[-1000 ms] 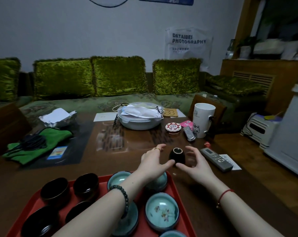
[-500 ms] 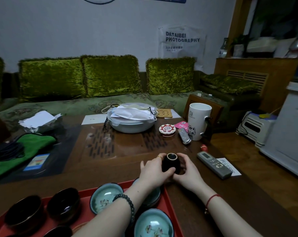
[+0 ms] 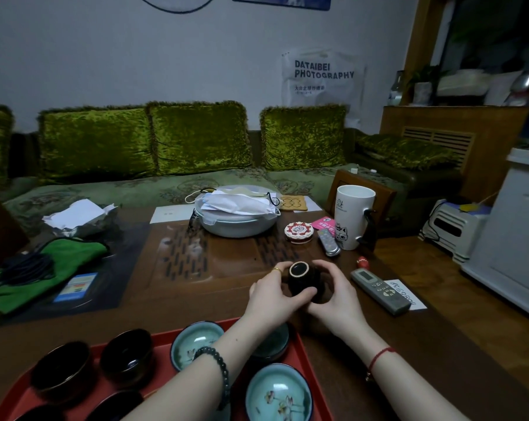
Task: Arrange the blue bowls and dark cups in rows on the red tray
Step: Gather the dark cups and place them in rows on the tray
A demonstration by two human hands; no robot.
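A small dark vessel with a pale rim stands on the brown table beyond the red tray. My left hand and my right hand cup it from both sides. On the tray sit blue bowls with flower patterns; a third is partly hidden under my left forearm. Dark cups stand on the tray's left half, with more cut off at the bottom edge.
A grey remote lies on a paper slip right of my hands. Behind are a white mug, a second remote, a round red-white tin, a covered white basin. Green cloth with cables lies left.
Both hands have closed in on the small dark vessel from either side and now wrap it. The view has shifted, so the tray sits lower in the frame.
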